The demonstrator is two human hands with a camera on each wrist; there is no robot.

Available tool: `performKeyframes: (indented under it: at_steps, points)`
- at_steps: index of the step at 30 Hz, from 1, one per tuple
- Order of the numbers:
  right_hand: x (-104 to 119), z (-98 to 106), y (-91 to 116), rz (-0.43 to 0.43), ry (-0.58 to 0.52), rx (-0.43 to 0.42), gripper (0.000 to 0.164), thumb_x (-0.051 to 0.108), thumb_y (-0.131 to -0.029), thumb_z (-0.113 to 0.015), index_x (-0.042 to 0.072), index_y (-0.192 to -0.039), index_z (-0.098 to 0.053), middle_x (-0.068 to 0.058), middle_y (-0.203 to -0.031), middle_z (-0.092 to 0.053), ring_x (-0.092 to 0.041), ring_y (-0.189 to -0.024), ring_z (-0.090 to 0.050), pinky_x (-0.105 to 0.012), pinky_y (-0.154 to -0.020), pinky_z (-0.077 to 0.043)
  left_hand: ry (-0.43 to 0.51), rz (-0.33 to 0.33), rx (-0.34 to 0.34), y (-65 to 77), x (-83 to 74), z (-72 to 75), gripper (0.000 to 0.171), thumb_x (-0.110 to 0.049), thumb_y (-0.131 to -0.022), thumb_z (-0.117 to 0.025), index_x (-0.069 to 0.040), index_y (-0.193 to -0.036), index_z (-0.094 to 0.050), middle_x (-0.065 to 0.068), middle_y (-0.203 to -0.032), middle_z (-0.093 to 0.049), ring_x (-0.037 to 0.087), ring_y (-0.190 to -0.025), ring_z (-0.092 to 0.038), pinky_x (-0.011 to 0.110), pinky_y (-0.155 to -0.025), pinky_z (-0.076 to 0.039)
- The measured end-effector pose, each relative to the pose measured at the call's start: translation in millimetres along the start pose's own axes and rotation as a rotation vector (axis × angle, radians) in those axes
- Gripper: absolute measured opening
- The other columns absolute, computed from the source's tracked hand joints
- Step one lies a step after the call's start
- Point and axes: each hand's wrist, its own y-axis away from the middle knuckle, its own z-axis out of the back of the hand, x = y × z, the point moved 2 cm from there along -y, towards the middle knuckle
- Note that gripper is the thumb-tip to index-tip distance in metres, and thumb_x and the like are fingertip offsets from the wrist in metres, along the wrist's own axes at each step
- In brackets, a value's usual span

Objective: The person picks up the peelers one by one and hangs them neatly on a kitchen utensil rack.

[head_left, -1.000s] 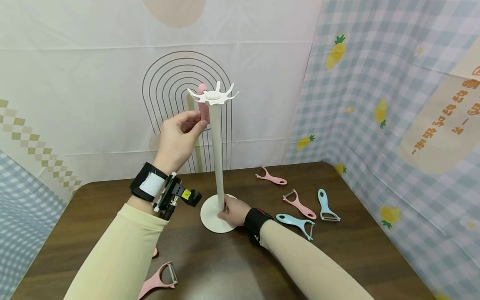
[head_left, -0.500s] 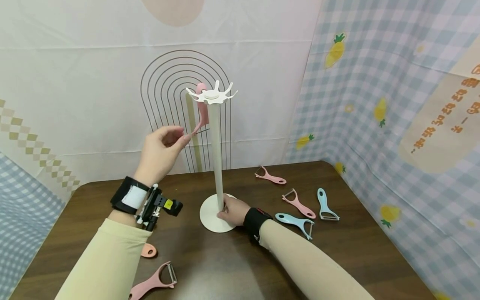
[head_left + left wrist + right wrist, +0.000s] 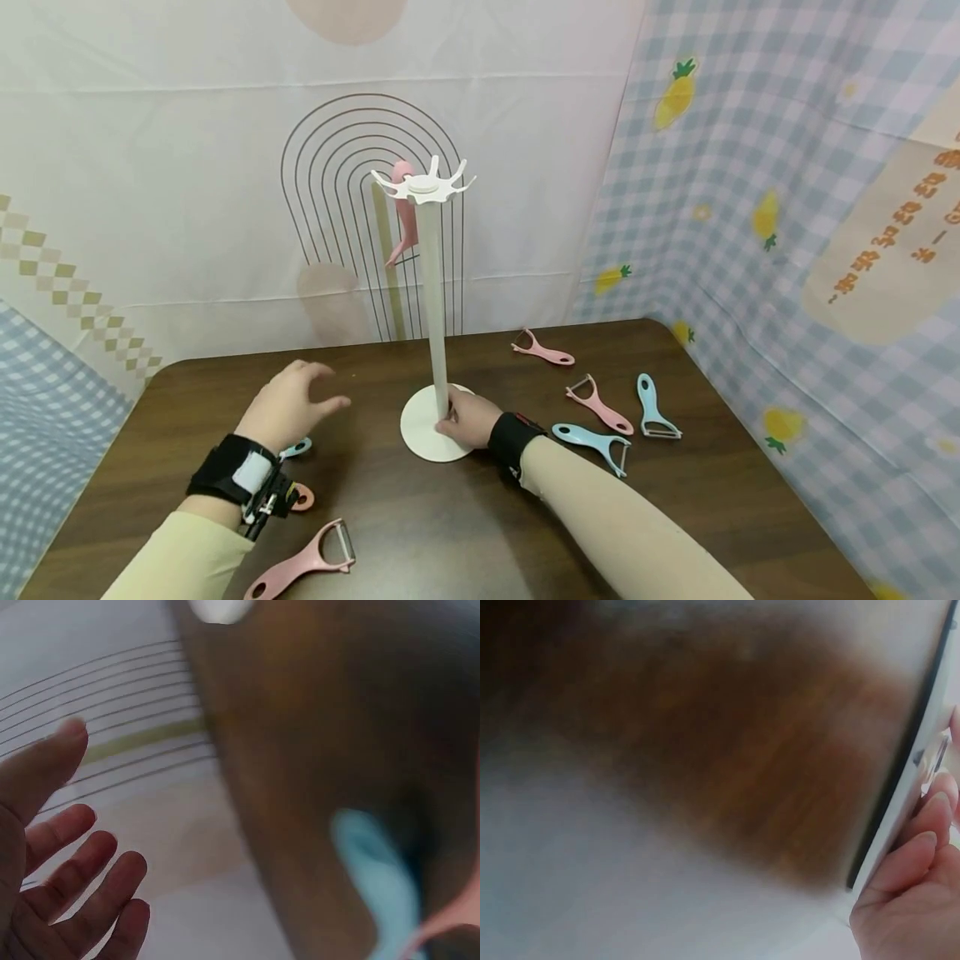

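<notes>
A white stand [image 3: 432,283] with a round base and a ring of hooks on top stands upright on the table. From a hook at its back left hangs a pink peeler [image 3: 405,221], partly behind the post. My right hand [image 3: 468,418] grips the stand low down, at the base; in the right wrist view its fingers [image 3: 911,862] curl at the base's edge. Over the table's left side hovers my left hand [image 3: 285,404], holding nothing, thumb and fingers apart. Below it lie a blue peeler [image 3: 379,877] and an orange-pink peeler [image 3: 303,497], both partly hidden by the wrist.
Nearer the front lies a pink peeler [image 3: 303,562]. On the right are a pink peeler [image 3: 546,350] at the back, another pink peeler [image 3: 602,408], a blue peeler [image 3: 588,442] and a second blue peeler [image 3: 651,404]. Behind the wooden table [image 3: 510,525] hangs a patterned cloth [image 3: 525,208].
My left hand has let go of the pink peeler, which now hangs from the hook, and has moved down and left over the table. The right hand stays at the stand's base.
</notes>
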Motion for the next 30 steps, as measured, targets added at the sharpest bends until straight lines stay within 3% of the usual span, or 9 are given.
performKeyframes:
  at_steps: [5,14,21,30]
  points:
    - [-0.3,-0.4,0.0,0.010,0.006,0.001,0.053,0.025,-0.093,-0.067,0.007,-0.137,-0.044,-0.002,-0.104,-0.062,-0.014,-0.088,-0.057,-0.031,-0.082,-0.047,-0.129,0.027,0.019,19.6,16.4,-13.6,0.055,-0.032,-0.079,-0.080,0.004,-0.116,-0.062,0.026,-0.111,-0.059,0.044,-0.095,-0.060,0.057,-0.079,-0.047]
    - [1.0,-0.1,1.0,-0.006,0.009,0.002,0.054,0.026,-0.093,-0.067,0.008,-0.138,-0.043,-0.004,-0.108,-0.062,-0.014,-0.091,-0.056,-0.032,-0.086,-0.046,-0.234,0.093,0.067,42.5,40.4,-15.2,0.057,-0.024,-0.071,-0.084,0.009,-0.112,-0.062,0.029,-0.100,-0.060,0.048,-0.086,-0.058,0.058,-0.070,-0.046]
    - [4.8,1.9,3.0,-0.009,0.014,0.010,0.053,0.026,-0.094,-0.066,0.007,-0.138,-0.044,-0.004,-0.111,-0.062,-0.012,-0.094,-0.057,-0.030,-0.087,-0.046,-0.266,0.105,0.084,48.5,52.9,-21.0,0.051,-0.019,-0.068,-0.085,0.007,-0.106,-0.064,0.025,-0.092,-0.060,0.045,-0.080,-0.059,0.058,-0.067,-0.046]
    - [0.1,2.5,1.0,0.020,0.001,0.018,0.054,0.028,-0.093,-0.066,0.006,-0.137,-0.043,-0.003,-0.106,-0.063,-0.011,-0.089,-0.057,-0.028,-0.082,-0.047,-0.253,0.109,0.130,46.3,60.6,-22.7,0.051,-0.013,-0.069,-0.082,0.010,-0.111,-0.062,0.029,-0.098,-0.060,0.047,-0.086,-0.059,0.060,-0.070,-0.046]
